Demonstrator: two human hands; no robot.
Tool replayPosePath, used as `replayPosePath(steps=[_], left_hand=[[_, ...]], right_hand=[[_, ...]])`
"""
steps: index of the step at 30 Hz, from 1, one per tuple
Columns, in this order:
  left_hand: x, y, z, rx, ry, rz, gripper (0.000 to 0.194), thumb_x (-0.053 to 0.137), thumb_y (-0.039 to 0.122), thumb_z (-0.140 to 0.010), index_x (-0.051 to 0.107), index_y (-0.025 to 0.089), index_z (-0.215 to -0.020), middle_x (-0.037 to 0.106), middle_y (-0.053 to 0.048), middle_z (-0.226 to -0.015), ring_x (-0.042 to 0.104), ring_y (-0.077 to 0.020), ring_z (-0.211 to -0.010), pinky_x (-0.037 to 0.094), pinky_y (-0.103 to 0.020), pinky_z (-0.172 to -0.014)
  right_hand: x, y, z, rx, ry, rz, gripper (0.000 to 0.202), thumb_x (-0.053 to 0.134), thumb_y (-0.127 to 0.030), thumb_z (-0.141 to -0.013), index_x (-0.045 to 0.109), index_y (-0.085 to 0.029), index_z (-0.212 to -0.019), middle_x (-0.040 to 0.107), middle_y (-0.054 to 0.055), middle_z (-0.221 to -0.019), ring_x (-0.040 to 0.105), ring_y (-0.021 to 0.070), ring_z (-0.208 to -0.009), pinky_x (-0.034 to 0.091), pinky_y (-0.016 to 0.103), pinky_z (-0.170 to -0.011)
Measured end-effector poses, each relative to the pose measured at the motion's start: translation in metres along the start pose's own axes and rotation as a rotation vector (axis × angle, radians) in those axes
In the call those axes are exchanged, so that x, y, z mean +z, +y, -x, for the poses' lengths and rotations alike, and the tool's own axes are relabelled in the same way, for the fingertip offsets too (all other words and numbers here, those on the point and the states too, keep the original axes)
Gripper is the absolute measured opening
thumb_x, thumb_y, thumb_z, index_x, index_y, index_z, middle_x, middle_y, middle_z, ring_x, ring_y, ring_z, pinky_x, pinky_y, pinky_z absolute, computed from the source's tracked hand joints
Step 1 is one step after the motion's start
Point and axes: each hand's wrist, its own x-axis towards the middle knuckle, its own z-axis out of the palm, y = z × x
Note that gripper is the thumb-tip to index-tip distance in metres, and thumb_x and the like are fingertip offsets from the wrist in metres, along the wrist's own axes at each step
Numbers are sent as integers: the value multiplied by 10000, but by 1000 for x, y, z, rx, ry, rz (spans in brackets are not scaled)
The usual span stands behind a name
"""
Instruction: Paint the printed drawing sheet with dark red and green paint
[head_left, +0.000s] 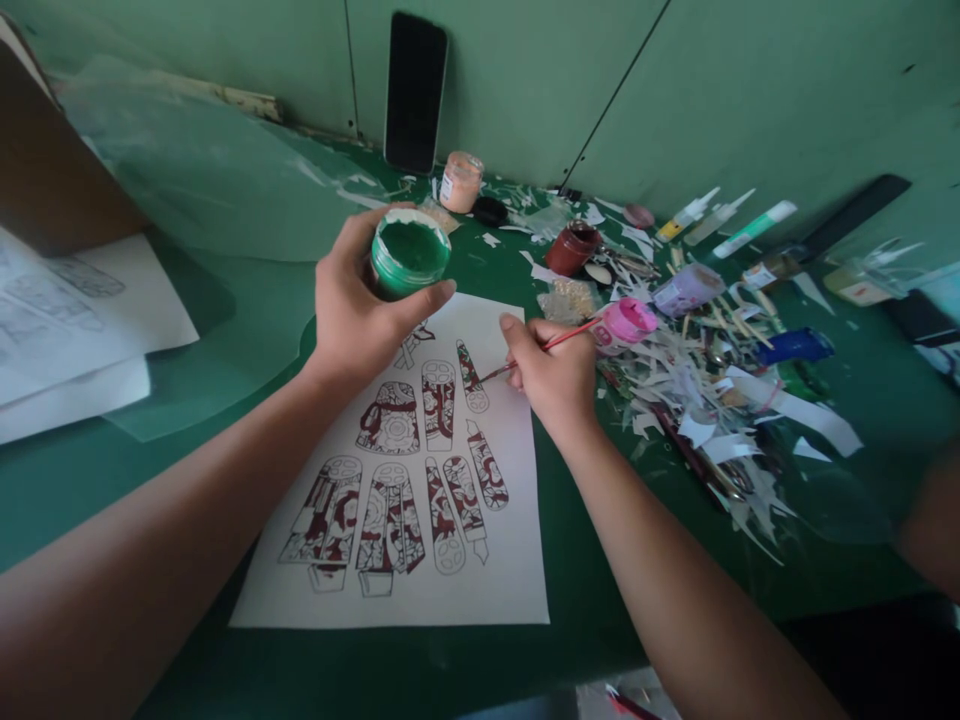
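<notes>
My left hand (pixel 364 300) is wrapped round an open jar of green paint (pixel 410 255), held above the top of a white sheet (pixel 502 570). The sheet carries several printed outline shapes, many partly filled with dark red. In my right hand (pixel 555 370) is a thin red paintbrush (pixel 574 335), pinched between thumb and fingers. Its tip meets a narrow shape (pixel 472 376) near the sheet's upper right, where some green shows beside the red.
A black phone (pixel 415 92) leans on the green wall. Right of the sheet are a dark red jar (pixel 572 248), a pink jar (pixel 626 322), a purple jar (pixel 688 289) and paper scraps (pixel 697 420). Printed sheets (pixel 90 320) lie left. Part of a person's arm (pixel 934 520) shows at far right.
</notes>
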Motion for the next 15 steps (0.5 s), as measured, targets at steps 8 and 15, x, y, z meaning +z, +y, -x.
replayPosePath(steps=[8,15], left_hand=[[2,1,0,5,40,55,520,828,380,-695,612,251,-1150,681,-10,-1170,643,-275,-1098,547,-511,-977],[4,1,0,21,73,92,528,837,339,-657,632,237,-1133,696,-37,-1132,662,-279,-1077,562,-482,-961]], right_hand=[[-1,1,0,-28,-3,31,454,625,-262,-856,463,-219,-434,419,-85,-311,402,60,-318,363,223,-432],[-2,1,-1,-34,-11,17,460,621,-265,-853,445,-219,-430,412,-82,-311,407,57,-319,356,211,-417]])
